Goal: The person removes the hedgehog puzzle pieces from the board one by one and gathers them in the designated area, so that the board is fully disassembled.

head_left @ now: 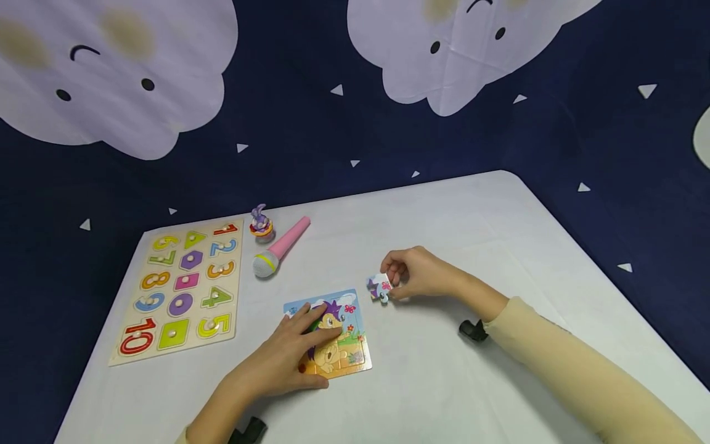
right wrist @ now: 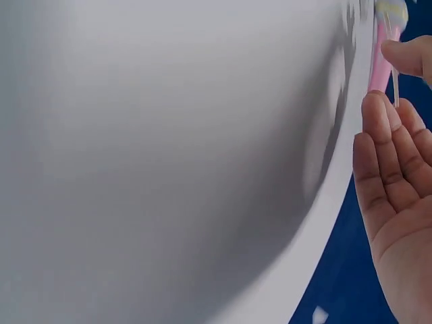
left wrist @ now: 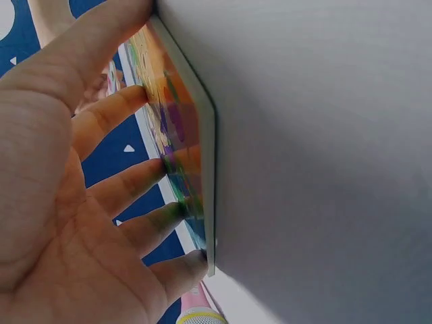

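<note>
L hand (head_left: 291,351) on pzl (head_left: 355,336), top edge twd backdrop (head_left: 299,123)

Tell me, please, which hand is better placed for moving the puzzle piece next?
Probably the right hand: it already pinches the puzzle piece, while the left hand rests on the puzzle board.

Left hand (head_left: 283,354): fingers spread, resting on the picture puzzle (head_left: 339,353).
Right hand (head_left: 418,274): fingers and thumb pinch a puzzle piece (head_left: 379,287), just beside the puzzle's far right corner.
Number board (head_left: 202,283): along the surface's left edge; ten numerals, five shapes.
Microphone (head_left: 285,240): pink handle towards the surface's far edge, grey head lower.
Rabbit figure (head_left: 261,222): purple; near the far edge, between number board and microphone.
Surface (head_left: 471,228): white, far corners rounded.
Backdrop (head_left: 299,154): dark blue, clouds and triangles.
</note>
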The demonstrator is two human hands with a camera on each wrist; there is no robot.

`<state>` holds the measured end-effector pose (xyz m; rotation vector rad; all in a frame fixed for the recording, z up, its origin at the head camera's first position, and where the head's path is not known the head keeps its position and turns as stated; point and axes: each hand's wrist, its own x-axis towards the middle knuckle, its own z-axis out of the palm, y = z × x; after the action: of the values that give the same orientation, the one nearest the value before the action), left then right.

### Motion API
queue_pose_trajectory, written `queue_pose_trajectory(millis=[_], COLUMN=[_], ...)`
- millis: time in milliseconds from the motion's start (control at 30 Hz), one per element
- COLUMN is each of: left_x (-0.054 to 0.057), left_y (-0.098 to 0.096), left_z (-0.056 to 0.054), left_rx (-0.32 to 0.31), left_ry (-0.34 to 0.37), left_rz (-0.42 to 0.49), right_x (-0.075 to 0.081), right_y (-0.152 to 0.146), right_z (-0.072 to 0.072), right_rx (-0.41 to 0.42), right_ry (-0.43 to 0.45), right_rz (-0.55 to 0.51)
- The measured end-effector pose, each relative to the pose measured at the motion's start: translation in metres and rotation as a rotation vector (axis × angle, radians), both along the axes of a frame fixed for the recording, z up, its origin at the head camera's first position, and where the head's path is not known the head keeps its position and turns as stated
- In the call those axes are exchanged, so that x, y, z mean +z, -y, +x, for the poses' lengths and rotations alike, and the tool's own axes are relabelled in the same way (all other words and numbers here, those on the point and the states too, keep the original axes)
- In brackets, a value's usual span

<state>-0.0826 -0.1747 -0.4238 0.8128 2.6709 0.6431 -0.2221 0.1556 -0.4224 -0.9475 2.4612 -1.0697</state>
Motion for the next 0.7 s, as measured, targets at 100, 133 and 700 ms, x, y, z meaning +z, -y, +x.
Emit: queue_pose_trajectory(millis=[100,133,700], left_x=[-0.001,-0.001,-0.001], left_y=[0.000,0.000,0.001], left_z=[0.001,0.001,0.001], left_rx=[0.002,0.003,0.004], left_ry=[-0.018,-0.023,-0.052], left_rz=[-0.004,-0.008,-0.021], right_x=[-0.002,-0.003,-0.001], right_y=[-0.025,-0.033,-0.142], right_z=[-0.005,-0.007,-0.032], right_rx=[-0.053,-0.074,-0.245], right_ry=[-0.017,-0.019,0.025], right_rz=[0.005,0.007,0.131])
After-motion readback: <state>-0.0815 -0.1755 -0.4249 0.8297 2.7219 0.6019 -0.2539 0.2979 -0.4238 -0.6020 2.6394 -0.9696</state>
